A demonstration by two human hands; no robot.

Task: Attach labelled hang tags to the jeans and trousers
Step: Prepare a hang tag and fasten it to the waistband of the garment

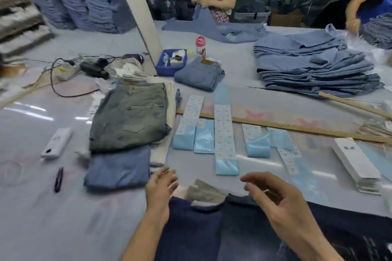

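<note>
Dark navy jeans (199, 229) lie at the near table edge, with a folded khaki garment (203, 192) just beyond them. My left hand (160, 188) hovers at their left side, fingers relaxed and holding nothing. My right hand (273, 197) hangs over their right side, fingers loosely curled and empty. Several strips of white labels on blue backing (224, 133) lie in a row ahead. A stack of white hang tags (356, 163) sits at the right. Folded grey-green trousers (129, 116) and folded blue jeans (118, 167) lie at the left.
A long wooden ruler (297, 127) crosses the table. A tall pile of blue jeans (314, 65) sits far right, a blue bin (171, 61) and pink bottle (200, 44) behind. A white tagging tool (56, 143) and snips (58, 179) lie left. Two people work across the table.
</note>
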